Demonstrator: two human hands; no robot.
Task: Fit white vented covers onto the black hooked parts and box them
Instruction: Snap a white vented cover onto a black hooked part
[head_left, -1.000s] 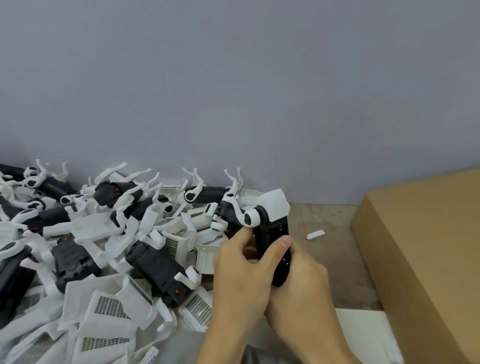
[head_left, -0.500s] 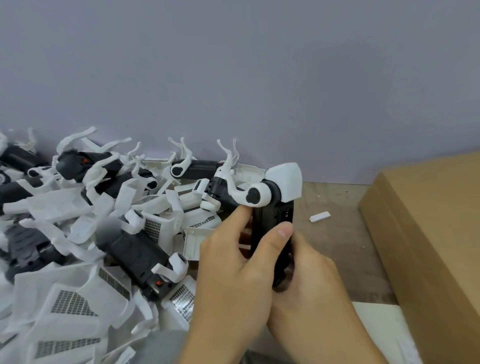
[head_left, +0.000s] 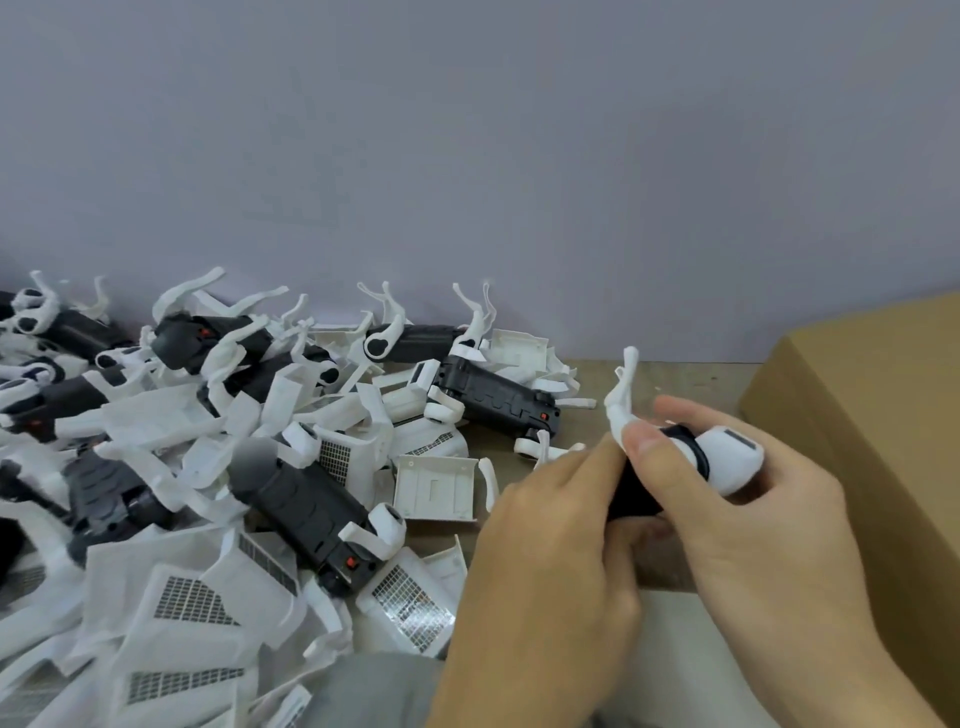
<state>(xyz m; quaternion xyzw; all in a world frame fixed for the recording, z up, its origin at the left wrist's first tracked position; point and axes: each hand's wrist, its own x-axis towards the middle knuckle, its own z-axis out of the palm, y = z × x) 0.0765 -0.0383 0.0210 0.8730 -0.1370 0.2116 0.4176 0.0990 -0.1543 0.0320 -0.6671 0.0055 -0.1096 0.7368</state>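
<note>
Black hooked part (head_left: 631, 488), white cap, both hands

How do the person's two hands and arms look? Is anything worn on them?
Both hands are bare: the left hand and the right hand show no gloves, rings or watch. The forearms are bare to the picture's lower edge, with no sleeve in view. The fingernails are short and unpainted.

A heap of covers (head_left: 187, 597) and hooked parts (head_left: 311, 506) fills the bench's (head_left: 670, 379) left side, reaching its back edge. The box (head_left: 872, 415) sits at the right edge. Both hands hold one part between them.
</note>
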